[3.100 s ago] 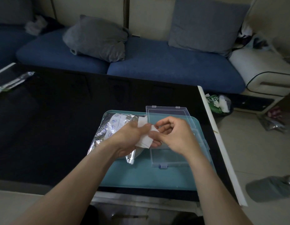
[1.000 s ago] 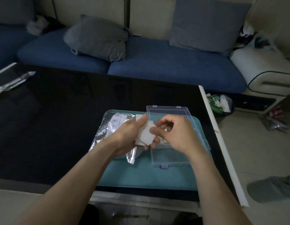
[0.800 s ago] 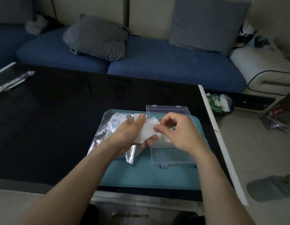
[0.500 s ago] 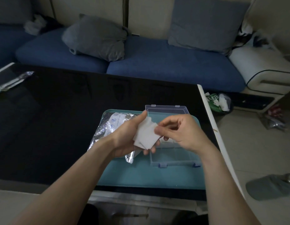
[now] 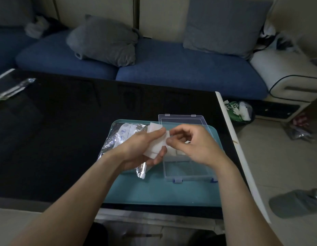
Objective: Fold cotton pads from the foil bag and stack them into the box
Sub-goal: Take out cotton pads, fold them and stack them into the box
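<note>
A white cotton pad [image 5: 156, 145] is held up over the teal tray [image 5: 154, 190]. My left hand [image 5: 140, 148] grips it from the left, thumb on top. My right hand [image 5: 193, 144] pinches its right edge between thumb and forefinger. Under my left hand lies the crinkled foil bag [image 5: 122, 135], with another white pad [image 5: 153, 126] showing at its mouth. The clear plastic box [image 5: 188, 171] sits open on the tray's right half, lid [image 5: 182, 119] tipped back. White folded pads [image 5: 175, 152] lie inside it, partly hidden by my right hand.
The tray rests near the front right corner of a glossy black table [image 5: 65, 130]. A foil strip [image 5: 12, 89] lies at the table's far left. A blue sofa with grey cushions [image 5: 104, 39] stands behind. A small bin [image 5: 240, 110] and a grey slipper [image 5: 296, 203] are on the floor to the right.
The pad has been turned and worked between both hands. My right hand has shifted its pinch to the pad's right edge, and both hands sit slightly higher over the tray.
</note>
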Demonstrator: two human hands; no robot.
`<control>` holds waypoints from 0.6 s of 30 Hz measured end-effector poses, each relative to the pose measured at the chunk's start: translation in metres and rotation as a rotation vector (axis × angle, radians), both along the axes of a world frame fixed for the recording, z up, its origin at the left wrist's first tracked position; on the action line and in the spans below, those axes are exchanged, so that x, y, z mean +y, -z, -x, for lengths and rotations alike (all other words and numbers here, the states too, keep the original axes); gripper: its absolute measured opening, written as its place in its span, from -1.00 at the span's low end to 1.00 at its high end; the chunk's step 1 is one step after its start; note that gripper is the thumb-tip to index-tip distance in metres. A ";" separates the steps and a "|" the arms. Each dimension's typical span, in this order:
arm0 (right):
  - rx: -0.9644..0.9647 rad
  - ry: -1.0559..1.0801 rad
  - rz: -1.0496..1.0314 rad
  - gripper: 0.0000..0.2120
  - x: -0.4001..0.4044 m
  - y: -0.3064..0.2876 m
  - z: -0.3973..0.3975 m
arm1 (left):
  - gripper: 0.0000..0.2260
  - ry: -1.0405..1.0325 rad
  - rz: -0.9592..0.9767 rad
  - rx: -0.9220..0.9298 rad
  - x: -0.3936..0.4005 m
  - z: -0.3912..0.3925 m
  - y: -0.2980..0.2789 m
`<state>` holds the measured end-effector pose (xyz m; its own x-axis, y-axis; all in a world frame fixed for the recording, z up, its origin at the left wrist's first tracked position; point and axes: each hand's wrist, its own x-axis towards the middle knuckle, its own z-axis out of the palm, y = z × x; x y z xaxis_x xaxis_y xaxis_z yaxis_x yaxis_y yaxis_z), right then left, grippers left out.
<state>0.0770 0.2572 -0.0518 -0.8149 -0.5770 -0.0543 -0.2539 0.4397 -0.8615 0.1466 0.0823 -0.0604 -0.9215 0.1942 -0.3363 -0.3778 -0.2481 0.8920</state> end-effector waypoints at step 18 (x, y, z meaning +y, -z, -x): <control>-0.084 0.195 0.352 -0.85 0.030 -0.012 0.015 | -0.73 0.019 0.072 0.024 0.004 -0.001 0.001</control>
<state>0.0617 0.2870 -0.0393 -0.9119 -0.4077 0.0477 -0.1171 0.1471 -0.9822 0.1476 0.0862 -0.0616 -0.9258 0.1879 -0.3279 -0.3601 -0.1754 0.9163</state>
